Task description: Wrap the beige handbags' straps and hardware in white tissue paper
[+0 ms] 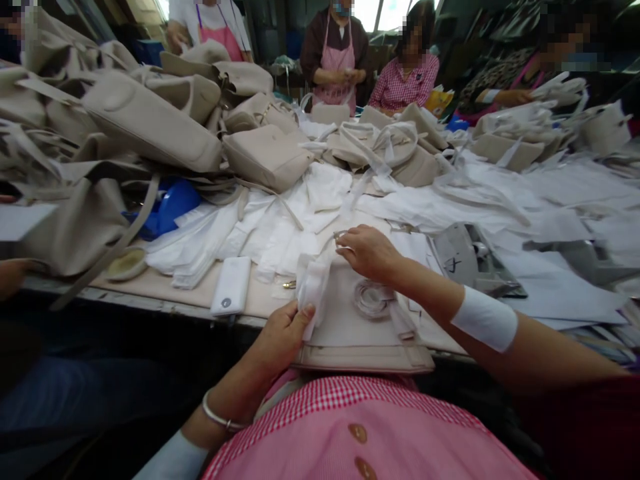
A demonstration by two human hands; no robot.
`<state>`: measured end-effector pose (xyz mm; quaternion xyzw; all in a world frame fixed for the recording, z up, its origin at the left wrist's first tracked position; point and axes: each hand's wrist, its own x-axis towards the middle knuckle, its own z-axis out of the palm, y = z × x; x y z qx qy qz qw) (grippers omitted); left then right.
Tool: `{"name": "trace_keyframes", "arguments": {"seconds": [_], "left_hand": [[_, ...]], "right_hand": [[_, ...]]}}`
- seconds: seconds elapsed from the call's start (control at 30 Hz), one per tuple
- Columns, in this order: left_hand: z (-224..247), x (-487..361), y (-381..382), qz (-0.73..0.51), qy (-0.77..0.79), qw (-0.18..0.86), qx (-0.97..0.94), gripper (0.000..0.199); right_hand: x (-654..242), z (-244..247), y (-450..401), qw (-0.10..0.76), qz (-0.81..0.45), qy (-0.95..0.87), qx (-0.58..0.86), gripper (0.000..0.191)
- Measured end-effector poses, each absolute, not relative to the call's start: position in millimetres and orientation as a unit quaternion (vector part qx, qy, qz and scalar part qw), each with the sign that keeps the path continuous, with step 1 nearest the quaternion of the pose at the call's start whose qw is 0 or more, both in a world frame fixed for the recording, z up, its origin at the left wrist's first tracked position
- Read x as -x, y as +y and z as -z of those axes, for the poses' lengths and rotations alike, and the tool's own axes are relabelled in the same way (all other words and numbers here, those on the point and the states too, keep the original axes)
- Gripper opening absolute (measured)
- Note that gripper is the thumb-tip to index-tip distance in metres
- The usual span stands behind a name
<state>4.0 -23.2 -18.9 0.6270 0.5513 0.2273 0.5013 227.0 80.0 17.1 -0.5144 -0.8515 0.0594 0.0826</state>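
Observation:
At the table's front edge lies a flat beige bag [360, 358], partly under a white sheet. My left hand [283, 333] is closed on a folded piece of white wrapping [314, 287] at the bag's left side. Above the bag, my right hand [367, 252] pinches a small end piece near the top of that wrapping; its exact kind is too small to make out. A coiled strap in clear wrapping [373, 298] rests on the bag below my right wrist. Just left of the wrapping is a small gold metal clip [289, 285].
Beige handbags [155, 123] are heaped at the left and back. A white power bank [231, 287], a blue object [175, 203] and a roll of tape [126, 263] lie to the left. White sheets [555, 287] and a grey plastic packet [473, 260] are at right. Several people stand around the table.

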Motion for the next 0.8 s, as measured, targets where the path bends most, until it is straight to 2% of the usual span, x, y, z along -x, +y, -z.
{"name": "trace_keyframes", "arguments": {"seconds": [0.1,0.2,0.4,0.6,0.8], "left_hand": [[20,-6,-24,-0.228,0.548,0.499,-0.632,0.048],[23,-9,-27,-0.224,0.547,0.464,-0.659,0.045],[31,-13,-37,-0.148,0.568,0.360,-0.725,0.039],[25,-13,-39,-0.090,0.545,0.284,-0.784,0.041],[19,-9,-40,-0.078,0.516,0.277,-0.807,0.035]], "right_hand": [[-223,-25,54,0.179,-0.213,-0.796,0.538,0.030],[-207,-22,30,0.193,-0.364,-0.726,0.551,0.039],[-193,-7,14,0.206,-0.615,-0.553,0.523,0.033],[-202,-5,10,0.256,-0.598,-0.562,0.510,0.029],[-207,-5,10,0.259,-0.603,-0.554,0.513,0.034]]}}
